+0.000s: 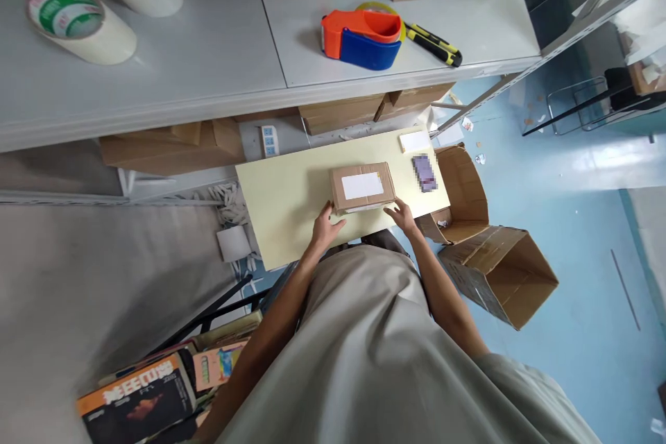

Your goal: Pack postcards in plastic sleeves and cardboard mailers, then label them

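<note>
Hidden: fingertip contact on the cardboard box [363, 187] is being obscured by its near edge; a blurred purple item [424, 173] cannot be identified.
Left hand [326, 225]: fingers are being held loosely spread against the box's near left corner.
Right hand [402, 214]: fingers are being rested half-open at the near right corner.
Box: is being kept flat mid-table.
Surface: pale yellow table [284, 201] is being overhung by a grey shelf [208, 62].
Room: blue floor [583, 236] is being occupied by an open carton [502, 274].

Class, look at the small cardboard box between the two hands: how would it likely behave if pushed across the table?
The small cardboard box lies flat and low, so it should slide, not tip or roll. Its closed, square-edged sides look stiff. The left hand and right hand touch only its near corners, hinting it is probably light.
</note>
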`<state>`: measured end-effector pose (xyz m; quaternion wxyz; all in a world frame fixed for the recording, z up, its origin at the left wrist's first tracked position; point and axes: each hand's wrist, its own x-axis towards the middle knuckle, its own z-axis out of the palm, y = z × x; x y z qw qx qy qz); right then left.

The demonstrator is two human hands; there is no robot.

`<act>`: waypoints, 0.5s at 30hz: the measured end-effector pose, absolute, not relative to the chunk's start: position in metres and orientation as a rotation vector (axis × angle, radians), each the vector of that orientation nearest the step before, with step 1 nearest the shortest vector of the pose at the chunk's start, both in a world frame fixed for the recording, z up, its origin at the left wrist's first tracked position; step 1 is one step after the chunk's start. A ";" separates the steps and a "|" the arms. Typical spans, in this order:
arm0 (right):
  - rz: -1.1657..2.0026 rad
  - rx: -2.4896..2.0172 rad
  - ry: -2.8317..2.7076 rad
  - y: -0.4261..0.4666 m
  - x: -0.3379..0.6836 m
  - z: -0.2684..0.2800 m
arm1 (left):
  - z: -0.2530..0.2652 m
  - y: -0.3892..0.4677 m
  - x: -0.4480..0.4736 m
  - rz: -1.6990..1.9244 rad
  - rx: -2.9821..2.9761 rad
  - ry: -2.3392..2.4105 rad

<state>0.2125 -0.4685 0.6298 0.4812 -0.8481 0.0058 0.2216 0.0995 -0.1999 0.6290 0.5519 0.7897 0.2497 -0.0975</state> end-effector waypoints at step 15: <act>0.654 -2.361 0.077 -0.537 0.230 0.674 | 0.685 -0.254 0.156 -0.468 2.322 0.778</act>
